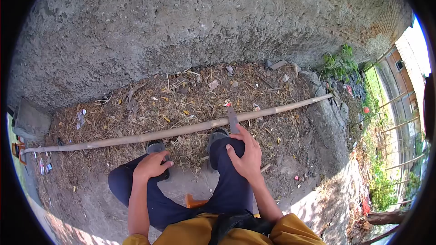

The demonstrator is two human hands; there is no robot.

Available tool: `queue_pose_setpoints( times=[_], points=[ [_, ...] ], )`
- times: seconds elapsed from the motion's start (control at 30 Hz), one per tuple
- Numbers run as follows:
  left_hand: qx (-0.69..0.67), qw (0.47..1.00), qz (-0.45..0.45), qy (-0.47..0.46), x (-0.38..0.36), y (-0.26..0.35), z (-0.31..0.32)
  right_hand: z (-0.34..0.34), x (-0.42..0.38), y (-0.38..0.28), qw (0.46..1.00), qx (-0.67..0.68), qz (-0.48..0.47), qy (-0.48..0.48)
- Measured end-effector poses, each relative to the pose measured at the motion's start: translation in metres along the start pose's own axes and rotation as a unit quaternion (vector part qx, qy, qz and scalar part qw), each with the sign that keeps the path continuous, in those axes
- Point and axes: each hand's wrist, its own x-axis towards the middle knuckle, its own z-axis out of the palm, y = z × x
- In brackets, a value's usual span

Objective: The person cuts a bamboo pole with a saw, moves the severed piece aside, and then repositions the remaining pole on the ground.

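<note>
Two hands are in view: the left hand (151, 165) and the right hand (246, 152). Two legs in dark trousers, the left leg (136, 190) and the right leg (229, 181), end in two shoes, a left shoe (156, 146) and a right shoe (217, 133). One long bamboo pole (181, 130) lies across the ground. One flat blade (233, 120) rests against the pole. One rough concrete wall (190, 13) stands behind. One small orange thing (195, 201) shows between the legs. One small red ball (366, 110) lies far right. The litter scraps and dry stalks are too many to count.
</note>
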Motion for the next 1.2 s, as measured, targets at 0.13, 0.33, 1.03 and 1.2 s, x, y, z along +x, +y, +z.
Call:
queue_pose_setpoints(
  times=[0.13,0.33,1.03,1.2],
  points=[
    [-0.010,0.999,-0.021,-0.035,0.000,0.004,-0.005,0.000,0.000,-0.001,1.000,0.001,0.007,-0.001],
    [-0.011,0.999,-0.023,-0.039,0.002,0.000,-0.002,-0.002,0.000,-0.004,1.000,0.011,0.018,-0.007],
    [0.176,0.977,-0.075,0.092,0.217,-0.073,0.087,0.054,0.129,0.341,0.936,-0.304,0.030,-0.173],
    [0.197,0.979,-0.055,0.003,0.254,-0.111,0.097,0.082,0.163,0.391,0.893,-0.353,-0.007,-0.280]
  ],
)
